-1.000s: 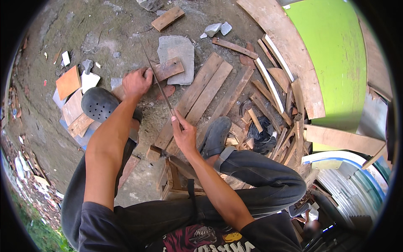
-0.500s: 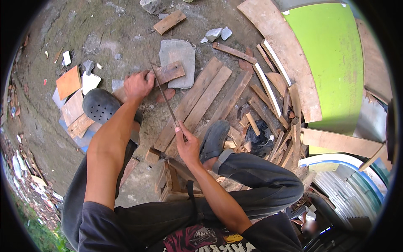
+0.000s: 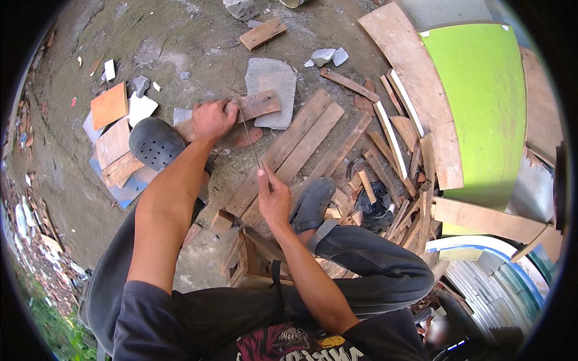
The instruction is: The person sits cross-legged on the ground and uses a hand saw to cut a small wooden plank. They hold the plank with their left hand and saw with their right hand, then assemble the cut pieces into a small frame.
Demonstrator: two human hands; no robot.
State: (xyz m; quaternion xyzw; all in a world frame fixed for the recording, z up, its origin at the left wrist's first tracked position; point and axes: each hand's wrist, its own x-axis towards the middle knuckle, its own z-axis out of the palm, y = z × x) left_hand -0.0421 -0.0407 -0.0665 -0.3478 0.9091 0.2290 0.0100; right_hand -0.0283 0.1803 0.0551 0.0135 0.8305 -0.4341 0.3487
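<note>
Under my left hand lies a short wooden plank, its right end sticking out over a flat grey stone slab. The fingers are closed over the plank's upper edge and press it down. My left shoe, a dark clog, rests at the plank's left end. A long, thin saw, seen almost edge-on, crosses the plank just right of my left hand; its teeth cannot be made out. My right hand is wrapped around the near end of the saw, whose handle is hidden by the fingers.
Two long planks lie side by side right of the saw. Wood scraps and a black plastic bag crowd my right shoe. A green panel stands at right; an orange tile lies at left.
My right hand has drawn the saw back toward me, so less of it reaches past the plank. My left hand still holds the plank. The whole view has shifted slightly.
</note>
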